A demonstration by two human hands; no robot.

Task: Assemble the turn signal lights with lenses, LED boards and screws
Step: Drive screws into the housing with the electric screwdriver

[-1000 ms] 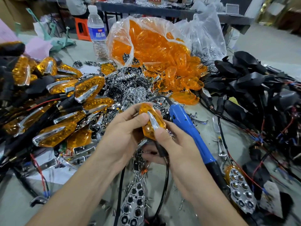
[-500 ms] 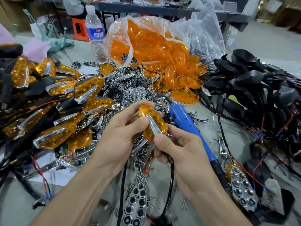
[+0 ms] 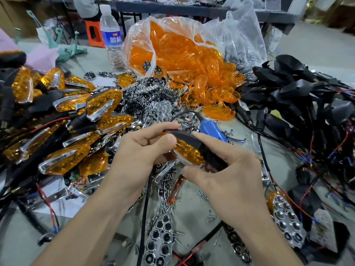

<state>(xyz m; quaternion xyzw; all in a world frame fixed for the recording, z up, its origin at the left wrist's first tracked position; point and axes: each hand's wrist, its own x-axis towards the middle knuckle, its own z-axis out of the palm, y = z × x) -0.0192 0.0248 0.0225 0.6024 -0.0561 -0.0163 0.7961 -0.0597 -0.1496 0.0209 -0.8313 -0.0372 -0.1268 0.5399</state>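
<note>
Surface: grey-green table (image 3: 194, 206), crowded with parts and wires.
Room: workshop; dark long table (image 3: 172, 8) well behind the blue screwdriver (image 3: 211, 129), with a seated person (image 3: 86, 6) and an orange stool (image 3: 94, 33) behind and to the left of it.
Turn signal light (image 3: 189, 148): one, held off the table just in front of the blue screwdriver, black back upward, orange lens facing down and toward the camera.
Left hand (image 3: 138, 156): thumb and fingers pinching the pointed end of the turn signal light.
Right hand (image 3: 230, 173): gripping the other end, forefinger laid straight along the black back, thumb just under the lens edge.
Blue screwdriver: one, lying on the table, cord attached.
Bags: two behind the blue screwdriver; lens bag (image 3: 172, 47) full of orange lenses and spilling them, clear bag (image 3: 242, 35) to its right.
Water bottle (image 3: 113, 39): one, upright, behind and to the left.
Finished lights (image 3: 67, 121): heap to the left, too many to count.
Black housings (image 3: 297, 89): wired heap to the right, uncountable.
Chrome reflectors (image 3: 159, 100): heap just behind; at least three loose ones in front.
Screws (image 3: 169, 179): scattered in front, beneath the hands, uncounted.
</note>
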